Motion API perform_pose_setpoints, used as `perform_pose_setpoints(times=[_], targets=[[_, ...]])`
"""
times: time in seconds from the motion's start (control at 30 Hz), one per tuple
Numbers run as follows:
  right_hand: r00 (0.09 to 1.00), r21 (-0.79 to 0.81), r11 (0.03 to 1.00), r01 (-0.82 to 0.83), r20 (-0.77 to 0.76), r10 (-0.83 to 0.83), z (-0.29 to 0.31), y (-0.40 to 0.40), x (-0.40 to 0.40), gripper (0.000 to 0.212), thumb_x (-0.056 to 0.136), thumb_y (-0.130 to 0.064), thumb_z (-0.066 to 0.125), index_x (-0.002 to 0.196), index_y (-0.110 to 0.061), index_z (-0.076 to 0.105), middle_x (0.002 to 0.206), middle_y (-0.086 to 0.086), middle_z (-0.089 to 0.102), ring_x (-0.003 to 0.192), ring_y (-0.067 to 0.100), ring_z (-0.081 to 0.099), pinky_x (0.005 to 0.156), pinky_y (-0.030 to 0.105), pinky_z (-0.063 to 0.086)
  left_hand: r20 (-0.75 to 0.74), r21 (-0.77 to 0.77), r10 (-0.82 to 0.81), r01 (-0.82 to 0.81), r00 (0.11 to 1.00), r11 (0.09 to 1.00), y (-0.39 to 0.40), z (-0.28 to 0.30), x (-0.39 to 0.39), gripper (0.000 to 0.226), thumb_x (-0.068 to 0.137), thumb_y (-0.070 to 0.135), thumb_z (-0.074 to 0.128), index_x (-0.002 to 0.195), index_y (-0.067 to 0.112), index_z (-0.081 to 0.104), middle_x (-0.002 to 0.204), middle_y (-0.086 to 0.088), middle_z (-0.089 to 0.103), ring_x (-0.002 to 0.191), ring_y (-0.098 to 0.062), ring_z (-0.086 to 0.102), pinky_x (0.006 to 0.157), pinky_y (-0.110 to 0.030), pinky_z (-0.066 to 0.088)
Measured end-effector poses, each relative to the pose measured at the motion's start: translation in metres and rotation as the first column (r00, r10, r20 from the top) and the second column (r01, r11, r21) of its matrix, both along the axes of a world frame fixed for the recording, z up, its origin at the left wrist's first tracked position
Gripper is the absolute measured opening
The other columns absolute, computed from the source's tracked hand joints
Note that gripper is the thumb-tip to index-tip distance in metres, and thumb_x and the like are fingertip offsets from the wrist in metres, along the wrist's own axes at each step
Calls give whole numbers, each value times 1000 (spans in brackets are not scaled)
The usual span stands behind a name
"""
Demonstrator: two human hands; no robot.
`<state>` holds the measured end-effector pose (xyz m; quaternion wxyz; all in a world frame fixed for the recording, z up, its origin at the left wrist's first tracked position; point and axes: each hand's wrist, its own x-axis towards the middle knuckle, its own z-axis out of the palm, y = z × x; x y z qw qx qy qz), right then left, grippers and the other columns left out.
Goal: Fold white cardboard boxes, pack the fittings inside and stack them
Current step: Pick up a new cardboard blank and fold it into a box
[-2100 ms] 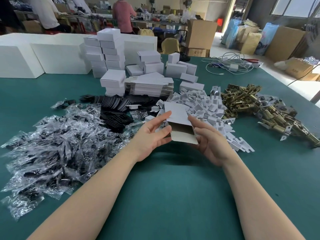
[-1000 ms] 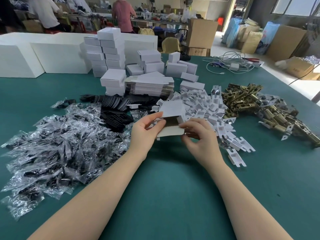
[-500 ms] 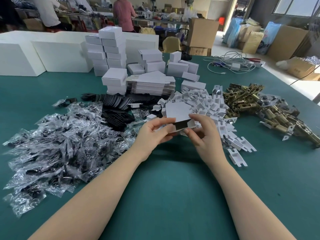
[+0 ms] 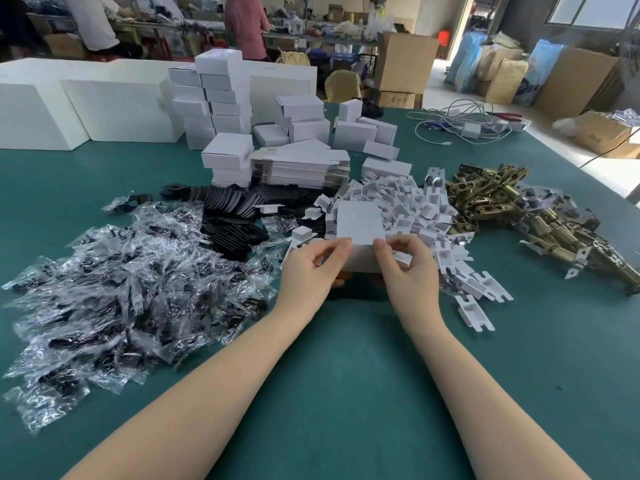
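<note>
Left hand: our left hand (image 4: 313, 268) pinches the left upper edge of the white box (image 4: 360, 237) between thumb and forefinger, its other fingers curled under the box.
Right hand: our right hand (image 4: 403, 268) pinches the right upper edge of the same box, thumb and forefinger closed on the cardboard.
Box: we hold it between both hands just above the table (image 4: 346, 375), its lid flap standing up and away from us.
Just behind: the heap of white inserts (image 4: 408, 209) lies right past the box.
Left: bagged black parts (image 4: 121, 282) spread beside our left forearm.
Right: brass fittings (image 4: 512, 209) lie well apart from the right hand.
Farther back: flat box blanks (image 4: 301, 168) and the stacked boxes (image 4: 218, 98).
</note>
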<state>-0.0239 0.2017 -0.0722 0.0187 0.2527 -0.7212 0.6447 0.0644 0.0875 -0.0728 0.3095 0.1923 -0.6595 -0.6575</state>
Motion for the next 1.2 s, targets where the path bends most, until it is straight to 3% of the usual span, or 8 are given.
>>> perform_pose_setpoints(times=[0.17,0.3,0.5,0.6,0.73,0.9,1.03,1.2], targets=[[991,22,1000,-9,135,6,-4,-2,0,16,88,-20,67,94,-33,58,100,-11,60,99,8,58,86,45,52,65,27,-50,49,997,998,-2,1,-1,25,93,19,63,100,42,67,107,10,66,89,-3,67,63,-23,57],[983,-14,1000,1,182,2,-5,-2,0,27,84,-22,69,98,-38,54,104,-14,59,85,-14,55,76,23,43,96,-7,-98,99,991,995,0,2,-2,38,91,11,58,103,46,65,116,7,63,89,0,65,67,-25,58],[904,-201,970,-137,376,205,-7,-4,-2,51,71,-31,83,108,-30,49,99,5,73,93,21,72,87,39,57,10,-154,-107,107,994,982,9,1,-1,24,97,16,59,113,33,60,110,30,60,105,-3,63,86,-26,56],[884,-290,951,-106,410,224,-6,-1,-7,48,78,-16,82,112,-21,48,101,6,75,97,23,72,88,41,57,77,-433,-105,128,991,892,8,0,1,42,91,25,68,129,30,51,145,8,43,126,-14,54,94,-15,46],[900,-311,943,-118,368,234,1,8,-17,38,83,-11,77,111,-21,53,99,5,70,90,21,70,79,33,58,147,-840,261,-19,954,542,0,1,4,98,78,38,79,151,35,12,160,-9,-21,149,-26,-16,118,-43,7],[921,-183,944,-275,231,313,8,12,-16,20,90,-18,70,108,-26,69,101,3,72,92,18,66,85,44,57,-28,-968,381,-121,924,221,-3,3,9,114,66,28,86,153,31,13,161,-8,0,148,-31,-4,118,-50,-3],[928,-186,936,-298,176,330,10,10,-8,24,93,-28,64,116,-35,65,96,-8,72,90,9,64,83,35,55,10,-949,378,-110,926,296,-1,5,8,104,57,37,89,146,23,37,139,-4,52,133,-26,42,114,-42,10],[985,-129,983,-129,96,142,9,5,-1,25,101,-26,54,113,-47,59,97,-21,68,77,-6,55,74,32,47,64,-921,382,-93,922,379,-1,1,5,92,53,40,88,135,21,52,127,-5,55,119,-26,52,106,-43,26]])
